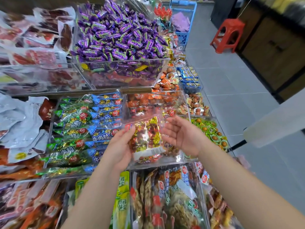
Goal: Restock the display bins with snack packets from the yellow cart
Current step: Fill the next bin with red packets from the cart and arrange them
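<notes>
While it is held over the clear display bin (178, 160), the gold-and-red snack packet (146, 138) is gripped at its left edge by the left hand (120, 146), fingers curled behind it. The right hand (183, 136) is spread, palm toward the packet's right side, with nothing grasped. Green and blue packets (82, 129) are stacked in the neighbouring bin to the left; purple candies (118, 35) are heaped above.

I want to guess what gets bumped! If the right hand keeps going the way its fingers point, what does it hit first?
Probably the orange packets in the clear bin just past the right hand, not the gold packet beside it; depth is hard to judge.
</notes>
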